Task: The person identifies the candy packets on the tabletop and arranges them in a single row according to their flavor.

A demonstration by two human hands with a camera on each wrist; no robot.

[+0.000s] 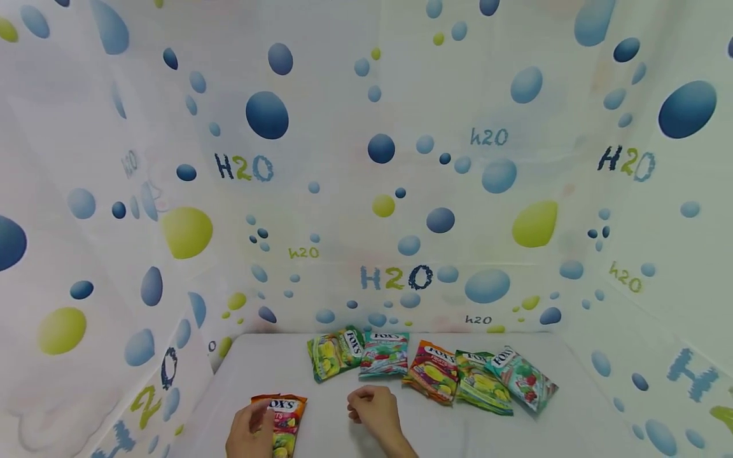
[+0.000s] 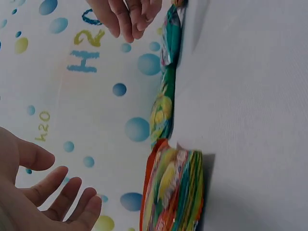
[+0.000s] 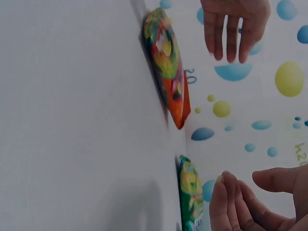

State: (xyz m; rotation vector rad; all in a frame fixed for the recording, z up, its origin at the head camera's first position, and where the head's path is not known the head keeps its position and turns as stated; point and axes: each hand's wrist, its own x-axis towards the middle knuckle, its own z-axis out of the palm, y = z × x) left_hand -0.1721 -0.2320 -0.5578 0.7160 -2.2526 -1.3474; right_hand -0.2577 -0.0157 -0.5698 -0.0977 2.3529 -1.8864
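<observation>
Where the far edge of the white tabletop meets a printed sheet of drops and "H2O" lettering, I see five sweet packets strung out from left of centre toward the right corner. First comes a leftmost green packet, tilted, with an upright teal packet just beside it; after a small gap, an orange packet leans beside a second green packet, and a slanting teal packet laps over that one's upper corner. Nearer the left edge lies an orange-topped packet, apart from that row. From my head view, the left hand covers part of its left side, though both wrist views show the hand clear of it: fingers spread and relaxed, nothing grasped. Over the middle of the tabletop, on the near side of the row, hovers the right hand, fingers together and gently bent, thumb standing off from them, also empty and touching no packet that I can make out.
</observation>
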